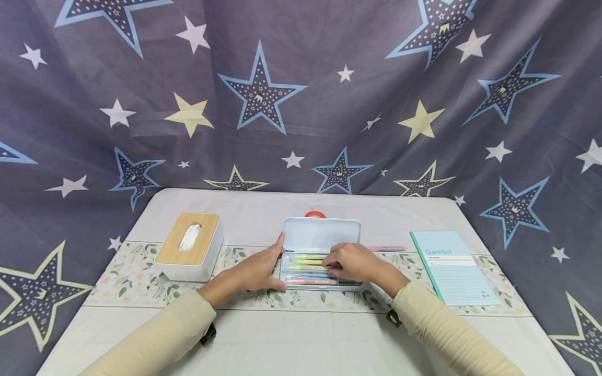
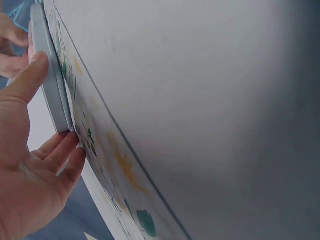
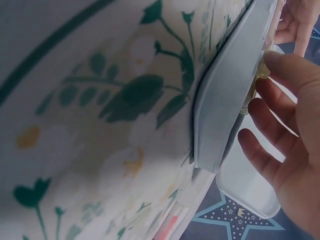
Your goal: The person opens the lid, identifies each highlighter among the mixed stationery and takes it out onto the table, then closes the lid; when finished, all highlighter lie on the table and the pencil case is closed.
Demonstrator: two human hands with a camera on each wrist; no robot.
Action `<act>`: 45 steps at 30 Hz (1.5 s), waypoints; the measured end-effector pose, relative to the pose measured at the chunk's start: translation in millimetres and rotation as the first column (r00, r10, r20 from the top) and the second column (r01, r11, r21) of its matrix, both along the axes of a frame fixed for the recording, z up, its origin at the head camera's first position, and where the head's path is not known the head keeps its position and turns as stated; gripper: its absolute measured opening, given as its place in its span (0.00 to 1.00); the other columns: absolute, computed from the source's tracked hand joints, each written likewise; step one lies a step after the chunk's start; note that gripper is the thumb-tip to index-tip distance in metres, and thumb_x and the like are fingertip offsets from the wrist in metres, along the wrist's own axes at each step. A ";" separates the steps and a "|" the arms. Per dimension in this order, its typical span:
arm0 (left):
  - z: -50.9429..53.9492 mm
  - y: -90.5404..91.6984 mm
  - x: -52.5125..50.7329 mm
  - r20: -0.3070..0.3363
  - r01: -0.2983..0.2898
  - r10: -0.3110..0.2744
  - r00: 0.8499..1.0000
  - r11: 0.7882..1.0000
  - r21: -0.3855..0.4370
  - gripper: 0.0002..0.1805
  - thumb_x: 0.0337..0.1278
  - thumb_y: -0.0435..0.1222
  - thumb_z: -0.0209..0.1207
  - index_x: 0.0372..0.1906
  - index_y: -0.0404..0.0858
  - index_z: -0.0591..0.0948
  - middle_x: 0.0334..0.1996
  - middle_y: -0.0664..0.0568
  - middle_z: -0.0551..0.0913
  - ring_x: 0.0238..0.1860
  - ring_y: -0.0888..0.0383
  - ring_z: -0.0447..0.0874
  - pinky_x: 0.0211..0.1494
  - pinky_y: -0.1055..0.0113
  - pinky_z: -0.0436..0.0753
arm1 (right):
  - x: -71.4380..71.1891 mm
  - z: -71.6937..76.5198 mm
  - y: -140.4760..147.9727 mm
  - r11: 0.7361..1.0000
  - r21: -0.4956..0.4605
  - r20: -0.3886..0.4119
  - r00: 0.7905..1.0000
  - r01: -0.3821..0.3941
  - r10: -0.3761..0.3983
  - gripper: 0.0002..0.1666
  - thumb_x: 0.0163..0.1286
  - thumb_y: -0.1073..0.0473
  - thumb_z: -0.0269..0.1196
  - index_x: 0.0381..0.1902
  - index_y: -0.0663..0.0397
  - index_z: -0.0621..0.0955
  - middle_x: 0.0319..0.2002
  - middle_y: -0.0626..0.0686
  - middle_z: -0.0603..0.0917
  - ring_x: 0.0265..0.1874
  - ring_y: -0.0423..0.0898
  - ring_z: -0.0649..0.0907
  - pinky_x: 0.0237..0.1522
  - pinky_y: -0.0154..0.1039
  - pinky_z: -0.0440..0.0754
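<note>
A pale blue pencil case (image 1: pixel 322 233) lies with its lid raised, holding several yellow, blue and pink pens. My left hand (image 1: pixel 261 269) grips its left end; in the left wrist view the thumb of that hand (image 2: pixel 30 165) presses the case's front wall (image 2: pixel 56 97) and the other fingertips touch its end. Over the tray, my right hand (image 1: pixel 352 260) pinches a yellow pen (image 1: pixel 308 262). The right wrist view shows thumb and index fingertip of this hand (image 3: pixel 295 130) on yellow pieces (image 3: pixel 262 69) at the case rim; the remaining fingers are loosely bent.
At the left stands a white tissue box with a wooden top (image 1: pixel 170 251). A light blue notebook (image 1: pixel 458 279) lies at the right. One pink pen (image 1: pixel 390 248) lies right of the case, and a red round object (image 1: pixel 315 214) shows behind the lid.
</note>
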State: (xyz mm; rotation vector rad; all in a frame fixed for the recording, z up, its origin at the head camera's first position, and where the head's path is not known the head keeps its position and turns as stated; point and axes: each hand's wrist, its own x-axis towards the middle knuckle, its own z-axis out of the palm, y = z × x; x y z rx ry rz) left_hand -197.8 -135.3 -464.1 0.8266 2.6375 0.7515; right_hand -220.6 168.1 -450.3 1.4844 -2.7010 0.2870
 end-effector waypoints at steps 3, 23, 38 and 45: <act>-0.7 0.0 -0.4 0.003 0.001 -0.001 1.000 1.000 0.002 0.75 0.50 0.55 0.74 0.81 0.35 0.29 0.73 0.45 0.69 0.73 0.48 0.69 0.77 0.50 0.68 | 0.7 0.0 0.6 1.000 -0.001 0.009 1.000 0.018 -0.018 0.06 0.65 0.60 0.72 0.36 0.40 0.88 0.25 0.40 0.78 0.25 0.33 0.68 0.28 0.27 0.66; -0.8 -0.2 0.7 0.000 -0.008 0.008 1.000 1.000 -0.001 0.75 0.50 0.56 0.74 0.81 0.35 0.29 0.73 0.45 0.69 0.74 0.48 0.69 0.77 0.50 0.68 | 2.2 10.1 30.9 0.995 -0.084 -0.034 0.998 0.048 -0.051 0.11 0.65 0.60 0.72 0.45 0.44 0.91 0.34 0.44 0.87 0.31 0.38 0.84 0.34 0.34 0.82; -2.0 0.9 -0.5 -0.018 0.008 -0.008 1.000 1.000 -0.006 0.75 0.50 0.57 0.73 0.81 0.34 0.28 0.72 0.45 0.70 0.72 0.50 0.71 0.77 0.51 0.68 | 4.0 22.0 82.3 0.977 -0.155 -0.002 0.989 0.145 -0.147 0.12 0.65 0.63 0.72 0.46 0.46 0.91 0.34 0.44 0.89 0.30 0.34 0.82 0.32 0.32 0.81; -2.9 1.5 0.2 -0.016 -0.004 0.004 1.000 1.000 -0.013 0.76 0.49 0.57 0.74 0.81 0.35 0.28 0.72 0.47 0.70 0.72 0.51 0.71 0.78 0.52 0.67 | 6.0 20.3 109.7 0.969 -0.165 -0.012 0.982 0.182 -0.186 0.15 0.62 0.65 0.73 0.48 0.49 0.90 0.33 0.43 0.88 0.26 0.30 0.77 0.26 0.29 0.75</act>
